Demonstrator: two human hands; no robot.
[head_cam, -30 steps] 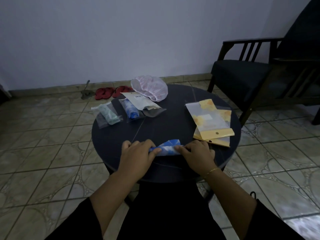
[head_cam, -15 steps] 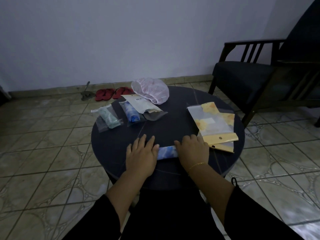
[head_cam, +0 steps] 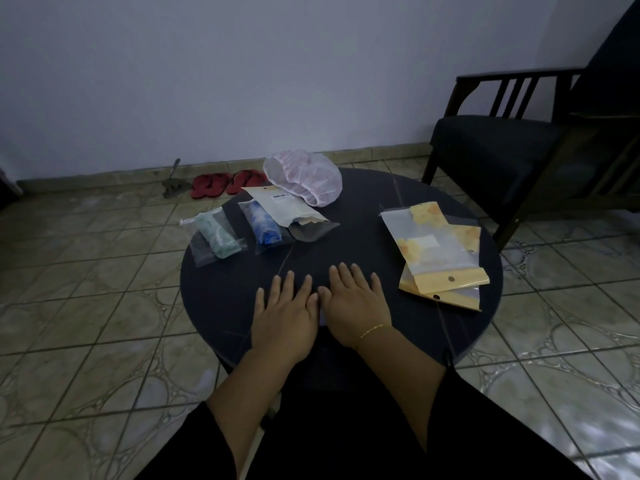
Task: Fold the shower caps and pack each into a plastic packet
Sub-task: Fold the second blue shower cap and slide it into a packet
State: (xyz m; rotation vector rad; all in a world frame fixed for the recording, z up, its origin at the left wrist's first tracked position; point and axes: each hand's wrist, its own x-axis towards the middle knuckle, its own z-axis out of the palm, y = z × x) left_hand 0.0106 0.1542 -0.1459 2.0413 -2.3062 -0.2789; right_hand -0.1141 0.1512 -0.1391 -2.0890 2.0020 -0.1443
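I see both hands flat on the round dark bench (head_cam: 221, 306) at the lower middle of the frame, side by side with index fingers nearly touching. My left hand (head_cam: 284, 311) and right hand (head_cam: 355, 306) have straight, spread fingers pressing down; neither grips anything. Only a pale sliver of the folded shower cap (head_cam: 322, 315) shows in the gap between them; the rest is hidden under the palms.

Toward the upper left of the bench lies a clear packet with a green cap (head_cam: 216, 237), and just right of it a clear packet with a blue cap (head_cam: 265, 226). A white packet with a barcode (head_cam: 284, 207) overlaps the blue one's upper edge, and an empty clear packet (head_cam: 311, 230) pokes out from beneath the white one. Behind these, at the far edge, a loose pink shower cap (head_cam: 304, 176) sits puffed up, touching the white packet. At the right of the bench a stack of yellow-printed packets (head_cam: 436, 251) lies well apart from my hands.

Nothing stands between my hands and the packets. The floor is patterned tile (head_cam: 86, 289). Red sandals (head_cam: 225, 183) rest by the pale wall (head_cam: 242, 64) in the upper left, and a dark wooden armchair (head_cam: 519, 150) fills the upper right.
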